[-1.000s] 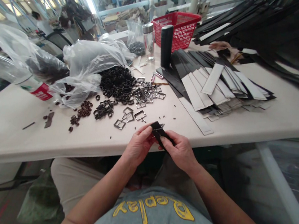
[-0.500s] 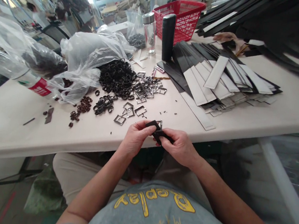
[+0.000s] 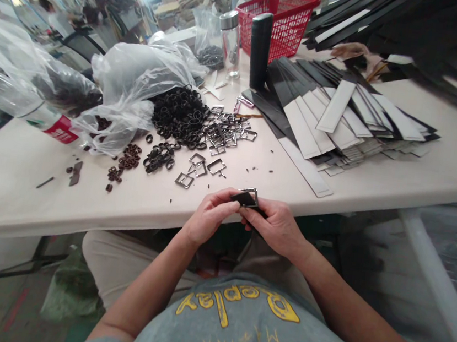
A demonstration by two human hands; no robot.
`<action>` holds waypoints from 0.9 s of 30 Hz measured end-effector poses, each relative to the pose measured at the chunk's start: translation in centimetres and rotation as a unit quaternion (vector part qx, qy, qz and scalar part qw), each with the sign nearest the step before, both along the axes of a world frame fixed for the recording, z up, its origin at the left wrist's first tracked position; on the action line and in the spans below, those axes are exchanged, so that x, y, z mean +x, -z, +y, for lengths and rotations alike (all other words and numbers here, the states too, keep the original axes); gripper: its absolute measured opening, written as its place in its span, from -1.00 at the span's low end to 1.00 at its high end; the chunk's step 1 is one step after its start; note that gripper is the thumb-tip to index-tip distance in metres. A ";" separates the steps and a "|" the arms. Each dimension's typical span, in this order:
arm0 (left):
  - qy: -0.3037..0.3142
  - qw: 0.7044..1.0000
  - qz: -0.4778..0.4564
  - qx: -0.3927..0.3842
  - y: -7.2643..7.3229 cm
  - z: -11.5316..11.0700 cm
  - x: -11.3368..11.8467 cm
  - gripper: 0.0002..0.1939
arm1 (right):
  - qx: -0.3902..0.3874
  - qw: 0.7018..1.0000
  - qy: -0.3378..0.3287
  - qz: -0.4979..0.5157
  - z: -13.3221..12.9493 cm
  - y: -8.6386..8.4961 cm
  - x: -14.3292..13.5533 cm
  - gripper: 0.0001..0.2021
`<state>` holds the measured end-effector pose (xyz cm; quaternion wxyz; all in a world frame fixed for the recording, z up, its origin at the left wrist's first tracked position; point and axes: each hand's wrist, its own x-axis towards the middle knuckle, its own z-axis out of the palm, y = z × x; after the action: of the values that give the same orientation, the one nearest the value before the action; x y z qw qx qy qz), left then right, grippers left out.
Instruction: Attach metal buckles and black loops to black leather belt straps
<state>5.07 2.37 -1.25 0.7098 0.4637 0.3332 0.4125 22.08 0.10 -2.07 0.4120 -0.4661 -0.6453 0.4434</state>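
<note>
Just over the table's front edge, my left hand and my right hand meet around a black strap. A silver rectangular belt buckle sits on the strap, its frame standing up between my hands. My left thumb and fingers pinch the strap on the buckle's left side. The fingers of my right hand close on the strap just below and right of the buckle. Part of the strap is hidden under my fingers. Several loose buckles lie on the table beyond my left hand.
Black loops and brown loops are heaped on the table beside plastic bags. Rightward lie stacked black-and-white strips. Behind stand a glass bottle, a dark flask and a red basket.
The buckle has turned up and shows more of its frame between my hands. My left thumb has shifted down off the strap's top face, and the strap's angle has changed.
</note>
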 end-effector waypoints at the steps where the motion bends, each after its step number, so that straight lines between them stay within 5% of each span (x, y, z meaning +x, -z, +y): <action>1: 0.000 1.000 -0.002 0.001 -0.1 -0.1 0.1 -0.76 | 0.011 1.000 0.010 -0.018 0.0 0.0 -0.1 -0.72; 6: -0.096 0.995 0.015 -0.024 0.0 -0.1 1.0 -0.83 | 0.036 0.997 0.028 -0.061 -0.1 -0.1 -0.5 -0.76; 13: -0.215 0.970 -0.057 -0.096 -0.9 1.3 -0.1 -0.69 | -0.055 0.993 -0.086 -0.050 -0.9 -0.4 1.1 -0.81; 27: -0.102 0.982 -0.090 -0.128 0.8 -0.3 1.5 -0.73 | -0.013 0.999 -0.021 -0.036 -1.2 0.2 0.4 -0.79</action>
<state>6.56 2.10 -2.03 0.7446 0.2933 0.3637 0.4766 22.51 -1.11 -2.26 0.3727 -0.4732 -0.6639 0.4433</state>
